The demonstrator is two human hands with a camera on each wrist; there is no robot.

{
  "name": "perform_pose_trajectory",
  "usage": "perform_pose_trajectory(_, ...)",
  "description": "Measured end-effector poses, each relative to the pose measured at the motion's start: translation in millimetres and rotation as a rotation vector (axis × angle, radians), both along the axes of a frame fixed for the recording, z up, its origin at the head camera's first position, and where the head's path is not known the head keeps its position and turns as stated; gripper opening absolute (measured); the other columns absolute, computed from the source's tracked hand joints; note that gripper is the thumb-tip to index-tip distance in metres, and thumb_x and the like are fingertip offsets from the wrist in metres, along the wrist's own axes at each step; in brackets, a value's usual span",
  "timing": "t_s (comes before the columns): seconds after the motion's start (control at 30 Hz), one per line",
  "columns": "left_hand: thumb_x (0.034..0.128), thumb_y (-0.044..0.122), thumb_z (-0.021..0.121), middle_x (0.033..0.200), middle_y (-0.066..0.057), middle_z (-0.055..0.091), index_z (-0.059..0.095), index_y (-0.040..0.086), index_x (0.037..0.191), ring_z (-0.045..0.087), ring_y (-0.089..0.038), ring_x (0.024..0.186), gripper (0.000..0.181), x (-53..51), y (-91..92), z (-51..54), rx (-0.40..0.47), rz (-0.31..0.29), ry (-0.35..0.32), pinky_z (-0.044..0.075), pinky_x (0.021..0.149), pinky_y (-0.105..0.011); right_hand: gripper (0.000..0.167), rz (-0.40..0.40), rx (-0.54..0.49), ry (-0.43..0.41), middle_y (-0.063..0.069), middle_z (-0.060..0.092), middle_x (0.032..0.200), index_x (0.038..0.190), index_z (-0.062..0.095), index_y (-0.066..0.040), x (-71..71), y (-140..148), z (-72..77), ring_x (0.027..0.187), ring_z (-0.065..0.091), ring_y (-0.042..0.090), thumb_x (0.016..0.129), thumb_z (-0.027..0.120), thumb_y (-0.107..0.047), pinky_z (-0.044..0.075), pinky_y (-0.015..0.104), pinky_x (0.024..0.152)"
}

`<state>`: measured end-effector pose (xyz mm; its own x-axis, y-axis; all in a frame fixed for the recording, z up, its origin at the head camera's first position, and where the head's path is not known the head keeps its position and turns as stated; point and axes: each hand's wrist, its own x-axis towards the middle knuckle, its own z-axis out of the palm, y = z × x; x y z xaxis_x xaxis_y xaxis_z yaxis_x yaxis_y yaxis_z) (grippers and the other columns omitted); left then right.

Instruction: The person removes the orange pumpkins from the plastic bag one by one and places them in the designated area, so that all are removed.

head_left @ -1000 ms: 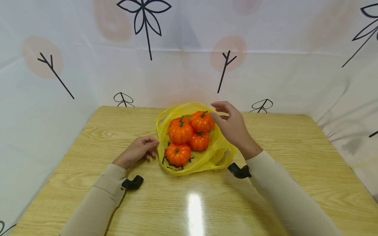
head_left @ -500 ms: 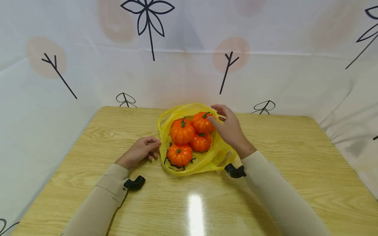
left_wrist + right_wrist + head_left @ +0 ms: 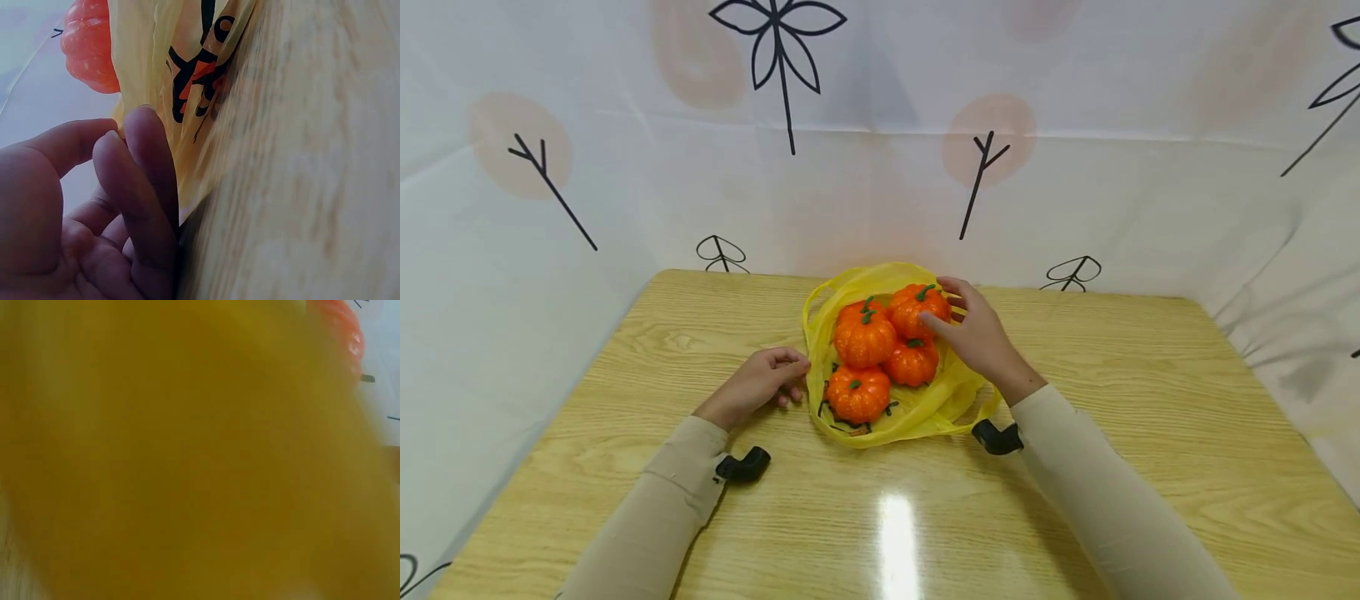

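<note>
A yellow plastic bag (image 3: 917, 417) lies spread wide, with several orange pumpkins in it, among them a front one (image 3: 857, 395) and an upper right one (image 3: 910, 312). At the bag's left edge, my left hand (image 3: 756, 385) pinches the plastic; in the left wrist view, thumb and fingertips of that hand (image 3: 134, 194) meet at the bag (image 3: 147, 62). My right hand (image 3: 985, 340) curls round the upper right pumpkin, thumb in front and fingers at its far right side. Blurred bag plastic (image 3: 187, 450) fills most of the right wrist view and hides this hand.
The bag rests on a wooden table (image 3: 820, 517), near its back edge. Behind stands a pale cloth backdrop (image 3: 865, 192) with plant drawings. A black wrist device (image 3: 743, 465) is on the left sleeve, another (image 3: 997, 437) on the right.
My right hand has moved left and down onto the upper right pumpkin, its thumb now against the front. The left hand stays at the bag's edge. The head view has shifted slightly.
</note>
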<state>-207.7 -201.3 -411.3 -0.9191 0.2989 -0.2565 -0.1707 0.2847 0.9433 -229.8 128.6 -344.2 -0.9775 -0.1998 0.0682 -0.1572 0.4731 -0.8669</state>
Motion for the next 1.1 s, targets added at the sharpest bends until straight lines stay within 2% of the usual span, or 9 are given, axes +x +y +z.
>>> perform_pose_trajectory(0.23, 0.1059, 0.024, 0.052, 0.091, -0.004, 0.060, 0.060, 0.002, 0.114, 0.061, -0.012, 0.069, 0.025, -0.1, 0.3, 0.1, 0.003, 0.002, -0.010, 0.051, 0.058, -0.020, 0.076, 0.012, 0.022, -0.057, 0.012, 0.031, 0.161, 0.158, 0.028, -0.016, -1.4, 0.5, -1.9, 0.143, 0.039, 0.039, 0.096, 0.068, -0.036, 0.038, 0.053, 0.115)
perform_pose_trajectory(0.43, 0.1056, 0.024, 0.053, 0.090, -0.004, 0.061, 0.061, 0.003, 0.114, 0.062, -0.012, 0.068, 0.025, 0.2, 0.8, 0.7, -0.004, 0.005, -0.010, 0.051, 0.057, -0.020, 0.080, 0.032, 0.061, -0.072, 0.011, 0.028, 0.163, 0.159, 0.025, -0.020, -2.6, 1.7, -3.4, 0.142, 0.039, 0.041, 0.095, 0.069, -0.038, 0.041, 0.055, 0.112)
perform_pose_trajectory(0.83, 0.1045, 0.026, 0.055, 0.089, -0.004, 0.061, 0.061, 0.002, 0.115, 0.062, -0.011, 0.068, 0.027, 1.0, 1.7, 1.5, 0.003, -0.006, 0.001, 0.052, 0.058, -0.020, 0.082, 0.052, 0.095, -0.069, 0.012, 0.030, 0.162, 0.160, 0.024, -0.019, -1.9, 2.9, -4.8, 0.141, 0.041, 0.040, 0.095, 0.069, -0.038, 0.044, 0.054, 0.110)
perform_pose_trajectory(1.1, 0.1043, 0.028, 0.056, 0.089, -0.006, 0.062, 0.061, 0.002, 0.116, 0.062, -0.012, 0.069, 0.029, -1.3, -0.3, -2.0, -0.018, -0.001, -0.001, 0.052, 0.059, -0.020, 0.081, 0.050, 0.070, -0.047, 0.012, 0.036, 0.158, 0.158, 0.028, -0.016, 0.0, 4.9, -4.9, 0.133, 0.052, 0.036, 0.093, 0.073, -0.036, 0.052, 0.049, 0.102)
